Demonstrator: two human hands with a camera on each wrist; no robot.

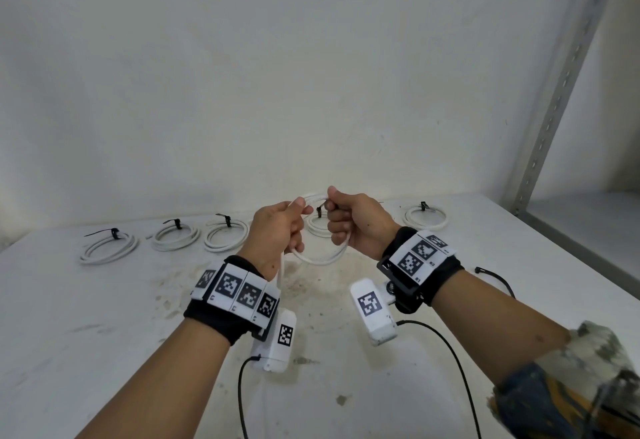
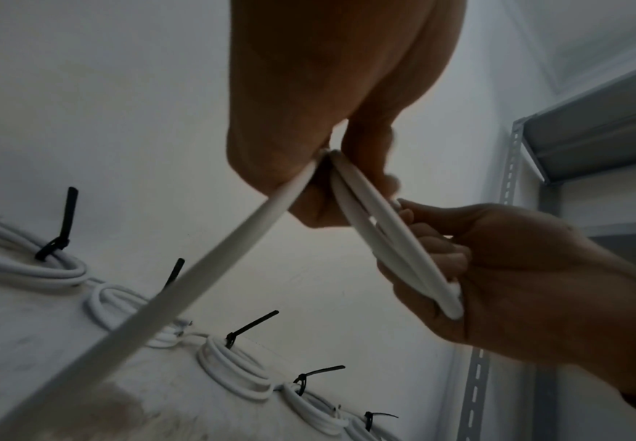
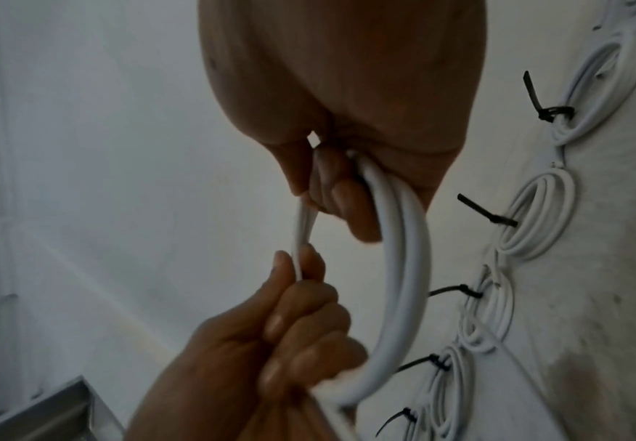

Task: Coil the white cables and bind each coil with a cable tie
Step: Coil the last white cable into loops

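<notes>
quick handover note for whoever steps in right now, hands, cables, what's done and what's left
Left hand grips one side of the coil above the table, loose tail running down past the wrist.
Right hand grips the other side.
Done: five tied coils in a row at the back.
Left: finish winding, then tie it. No spare tie is clearly visible.

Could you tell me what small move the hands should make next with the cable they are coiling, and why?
Probably the left hand should feed another turn of the loose tail round into the right hand. The white cable shows only a couple of loops gripped by both hands, its tail running straight down from the left hand, uncoiled, with no cable tie on it, unlike the bound coils on the table.
</notes>
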